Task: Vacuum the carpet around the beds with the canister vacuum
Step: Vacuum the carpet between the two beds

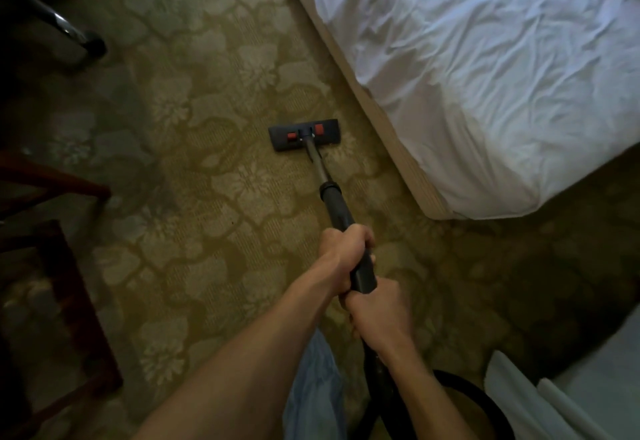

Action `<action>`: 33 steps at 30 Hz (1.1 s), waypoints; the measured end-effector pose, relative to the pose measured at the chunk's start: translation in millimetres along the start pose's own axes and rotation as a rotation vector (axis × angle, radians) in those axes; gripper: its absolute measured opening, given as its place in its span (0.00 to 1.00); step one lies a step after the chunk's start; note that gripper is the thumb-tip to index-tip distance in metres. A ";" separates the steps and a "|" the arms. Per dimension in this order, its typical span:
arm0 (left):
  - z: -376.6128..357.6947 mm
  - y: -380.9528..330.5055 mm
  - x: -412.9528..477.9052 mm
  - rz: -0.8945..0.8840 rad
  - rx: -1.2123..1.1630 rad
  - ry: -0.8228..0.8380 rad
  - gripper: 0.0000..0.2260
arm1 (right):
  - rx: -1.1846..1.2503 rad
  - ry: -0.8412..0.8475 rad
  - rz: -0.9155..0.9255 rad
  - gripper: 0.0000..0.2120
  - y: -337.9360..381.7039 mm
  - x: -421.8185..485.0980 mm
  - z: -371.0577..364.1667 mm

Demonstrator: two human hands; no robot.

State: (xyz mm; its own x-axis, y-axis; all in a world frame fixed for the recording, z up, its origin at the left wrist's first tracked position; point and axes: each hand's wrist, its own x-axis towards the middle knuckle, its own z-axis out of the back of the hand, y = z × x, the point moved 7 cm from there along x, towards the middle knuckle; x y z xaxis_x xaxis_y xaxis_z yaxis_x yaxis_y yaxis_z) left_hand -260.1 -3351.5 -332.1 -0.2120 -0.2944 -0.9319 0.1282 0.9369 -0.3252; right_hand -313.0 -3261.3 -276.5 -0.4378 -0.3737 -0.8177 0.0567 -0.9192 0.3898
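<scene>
Trouser leg (315,387): pale blue cloth between the forearms, cut off at the bottom edge.
Hose (381,387): black tube dropping below the right hand and arcing right; its far end is cut off.
White bedding (571,405): smooth folds in the near right corner, too dim to make out more.
Right hand (377,313): the near grip, fingers curled tight round the wand's thick black end.
Left hand (346,254): just ahead, fingers wrapped fully round the same black sleeve.
Wooden furniture (69,283): dark red rails along the carpet's left edge, deep in shadow.
Wand (332,197): fat black sleeve, then a collar, then a thin metal tube slanting away.
Floor head (304,134): flat dark rectangle with two red pedals, flat on mid-carpet, near the bed's base but apart from it.
Carpet (207,197): olive-gold weave with pale flower shapes.
Bed (485,76): crumpled white sheet over a beige base, cut off top and right.
Caster (93,46): black wheel on a shiny leg, far left corner.
</scene>
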 end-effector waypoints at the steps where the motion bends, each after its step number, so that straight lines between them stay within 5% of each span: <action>1: -0.6 6.6 -2.4 0.001 -0.002 0.015 0.12 | -0.012 -0.008 -0.001 0.02 -5.9 -4.7 -0.7; 5: -7.6 30.0 -11.4 0.022 -0.009 0.082 0.20 | -0.035 -0.041 0.008 0.03 -23.6 -22.3 1.5; 21: -3.6 56.1 -6.9 0.047 0.030 0.037 0.22 | -0.068 -0.028 -0.086 0.03 -48.1 -21.6 -4.3; 26: 20.9 19.5 0.6 0.025 -0.060 -0.033 0.07 | -0.200 0.078 -0.015 0.05 0.4 -4.9 -10.6; 33: 98.7 -67.3 38.1 -0.061 -0.222 -0.177 0.10 | -0.297 0.170 0.170 0.08 100.8 41.0 -68.5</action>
State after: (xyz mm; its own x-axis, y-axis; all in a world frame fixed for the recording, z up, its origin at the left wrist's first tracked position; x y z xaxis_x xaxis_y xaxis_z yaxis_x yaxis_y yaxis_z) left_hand -181.2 -3444.4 -361.6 -0.0383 -0.3619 -0.9314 -0.0987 0.9289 -0.3569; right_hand -263.8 -3377.8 -299.8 -0.2461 -0.5166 -0.8201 0.3842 -0.8288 0.4068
